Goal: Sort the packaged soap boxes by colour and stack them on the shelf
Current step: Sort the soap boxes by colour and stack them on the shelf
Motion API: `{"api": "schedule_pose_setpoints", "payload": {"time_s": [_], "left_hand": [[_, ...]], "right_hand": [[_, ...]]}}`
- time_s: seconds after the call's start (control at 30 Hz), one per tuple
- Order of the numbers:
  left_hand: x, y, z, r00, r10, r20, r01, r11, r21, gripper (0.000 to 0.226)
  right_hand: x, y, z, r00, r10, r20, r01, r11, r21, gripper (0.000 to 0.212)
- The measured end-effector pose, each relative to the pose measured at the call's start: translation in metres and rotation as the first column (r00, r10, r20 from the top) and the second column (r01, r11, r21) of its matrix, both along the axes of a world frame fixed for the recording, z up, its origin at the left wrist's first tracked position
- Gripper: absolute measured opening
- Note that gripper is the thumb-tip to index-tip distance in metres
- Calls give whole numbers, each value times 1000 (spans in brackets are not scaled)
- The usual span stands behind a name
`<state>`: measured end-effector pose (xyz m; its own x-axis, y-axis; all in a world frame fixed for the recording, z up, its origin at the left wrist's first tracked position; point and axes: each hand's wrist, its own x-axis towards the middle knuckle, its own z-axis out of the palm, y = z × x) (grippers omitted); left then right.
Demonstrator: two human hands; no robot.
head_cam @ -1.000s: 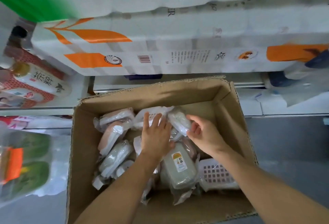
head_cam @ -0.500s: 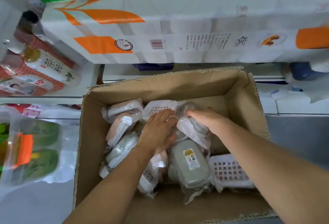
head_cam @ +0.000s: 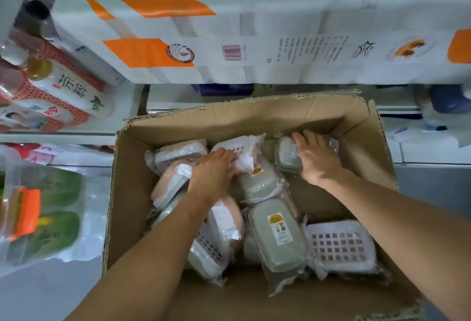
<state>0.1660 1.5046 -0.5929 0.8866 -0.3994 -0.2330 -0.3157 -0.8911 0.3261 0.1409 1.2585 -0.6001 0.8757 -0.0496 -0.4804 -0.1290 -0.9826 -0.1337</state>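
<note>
An open cardboard carton (head_cam: pixel 178 127) is seen from above, filled with soap boxes sealed in clear plastic. The left hand (head_cam: pixel 212 170), at the carton's centre, is curled round the crinkled wrapper of a pink soap box (head_cam: pixel 239 148) toward twelve o'clock. The right hand (head_cam: pixel 314 159), toward one o'clock, is laid over a grey-green soap box (head_cam: pixel 286 153) by the far wall, fingers extended across it. A second grey-green box (head_cam: pixel 276 234) with a yellow label lies toward six o'clock, beside a white perforated box (head_cam: pixel 340 244) at four o'clock.
</note>
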Motion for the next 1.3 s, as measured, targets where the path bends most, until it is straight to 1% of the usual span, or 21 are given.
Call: {"api": "schedule_pose_setpoints", "payload": {"time_s": [0.1, 0.13, 0.17, 0.2, 0.27, 0.33, 0.43, 0.53, 0.6, 0.63, 0.67, 0.73, 0.83, 0.93, 1.0, 1.07, 1.1, 1.13, 1.17, 1.23, 1.3], "left_hand": [[-7, 6, 5, 989, 142, 37, -129, 960, -248, 22], [-10, 9, 7, 979, 188, 72, -159, 941, -299, 20], [-12, 12, 9, 969, 221, 111, -174, 929, -326, 19], [-15, 14, 10, 960, 243, 137, -184, 921, -343, 20], [-20, 17, 14, 945, 298, 132, -228, 894, -386, 20], [-23, 19, 16, 929, 360, 81, -294, 854, -429, 21], [-29, 25, 21, 909, 416, 8, -368, 813, -452, 23], [-30, 31, 31, 890, 455, -31, -419, 789, -450, 25], [-30, 33, 37, 877, 474, -81, -457, 771, -444, 25], [-30, 34, 39, 880, 465, -91, -455, 773, -442, 26], [-31, 34, 39, 890, 447, -90, -439, 784, -439, 28], [-30, 35, 38, 908, 409, -89, -406, 807, -430, 31], [-27, 34, 34, 920, 385, -79, -382, 829, -408, 33], [-28, 32, 32, 919, 386, -80, -383, 828, -410, 35], [-31, 33, 30, 918, 384, -96, -387, 820, -423, 40], [-33, 35, 29, 916, 385, -115, -395, 810, -433, 39], [-35, 36, 27, 910, 392, -135, -410, 807, -425, 36], [-36, 36, 24, 903, 398, -159, -428, 808, -404, 31], [-38, 36, 21, 900, 399, -177, -436, 817, -377, 28], [-43, 34, 17, 903, 385, -191, -429, 837, -341, 22], [-45, 33, 16, 901, 378, -214, -432, 834, -343, 20]], "right_hand": [[-7, 24, 17, 956, -38, 291, 14, 996, 84, 61], [-9, 36, 25, 944, -57, 324, 15, 991, 130, 54], [-11, 50, 31, 956, -65, 286, 19, 986, 163, 54], [-12, 64, 34, 980, -59, 192, 27, 986, 167, 65], [-9, 88, 33, 999, -25, -46, 29, 995, 95, 94], [-8, 101, 29, 989, -7, -151, 10, 1000, 20, 110], [-7, 106, 28, 987, -18, -160, 17, 1000, -5, 103], [-4, 94, 46, 972, -117, -205, 150, 977, 154, 94], [-4, 72, 61, 976, -148, -160, 183, 956, 229, 93], [-4, 57, 67, 985, -131, -113, 155, 959, 237, 95], [-4, 41, 72, 993, -99, -57, 109, 970, 215, 98], [-5, 12, 68, 999, -19, 37, 15, 995, 96, 100], [-6, -15, 41, 996, 71, 49, -69, 997, -35, 99], [-9, -23, 25, 999, 42, 10, -41, 998, -48, 101], [-19, -13, 30, 996, 25, 81, -20, 998, -57, 102], [-37, 11, 45, 965, 60, 255, -48, 998, -50, 87], [-50, 27, 53, 963, 63, 264, -63, 998, -8, 79], [-64, 44, 59, 980, 46, 193, -56, 997, 48, 78], [-78, 60, 60, 997, 26, 67, -32, 995, 93, 84], [-103, 86, 55, 984, 23, -175, -7, 996, 94, 100], [-115, 96, 48, 971, 0, -239, 15, 998, 64, 105]]}}
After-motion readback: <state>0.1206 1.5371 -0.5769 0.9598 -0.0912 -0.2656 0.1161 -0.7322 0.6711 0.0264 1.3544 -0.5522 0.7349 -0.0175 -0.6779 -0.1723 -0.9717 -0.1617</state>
